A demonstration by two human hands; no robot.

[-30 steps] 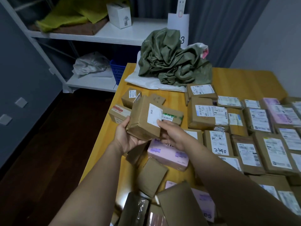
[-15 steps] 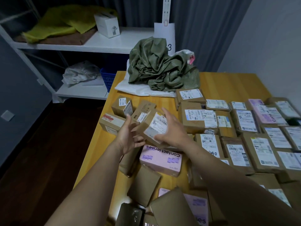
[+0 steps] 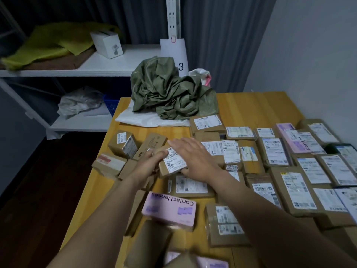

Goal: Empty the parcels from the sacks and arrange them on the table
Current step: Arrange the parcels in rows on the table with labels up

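Right hand (image 3: 195,157) on labelled parcel (image 3: 173,163); pink box (image 3: 170,209) "Contact lenses"

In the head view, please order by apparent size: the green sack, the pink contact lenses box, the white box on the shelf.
1. green sack
2. pink contact lenses box
3. white box on the shelf, farther away, so true size unsure.

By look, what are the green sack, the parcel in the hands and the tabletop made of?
Green sack: woven plastic or cloth, matt, crumpled in stiff folds. Parcel: brown cardboard, matt, with a white paper label. Tabletop: wood, probably glued strips, satin yellow finish, plank lines visible.
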